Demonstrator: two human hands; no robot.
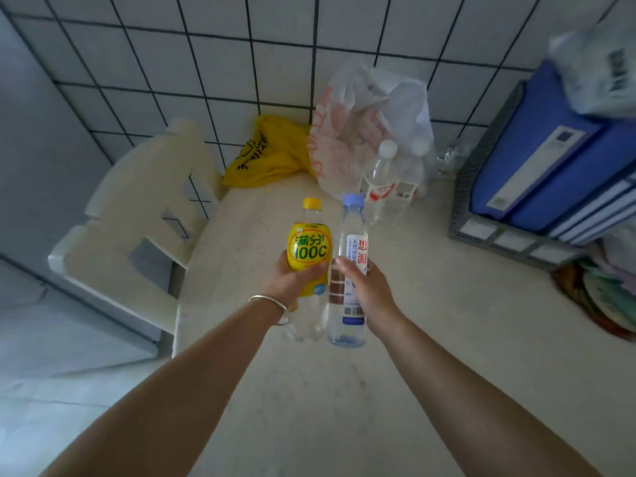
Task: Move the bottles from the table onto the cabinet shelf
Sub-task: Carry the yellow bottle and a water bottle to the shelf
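My left hand [292,282] is wrapped around a clear bottle with a yellow cap and yellow label [309,247]. My right hand [366,287] grips a clear water bottle with a pale blue cap and white label [349,242]. Both bottles are upright, side by side, above the pale table [413,339]. Two more clear bottles with white caps [385,180] stand further back on the table, in front of a plastic bag. The cabinet shelf is out of view.
A white plastic bag [364,125] and a yellow bag [268,156] lie at the table's far edge by the tiled wall. A grey file rack with blue binders [537,173] fills the right. A cream chair [137,215] stands left of the table.
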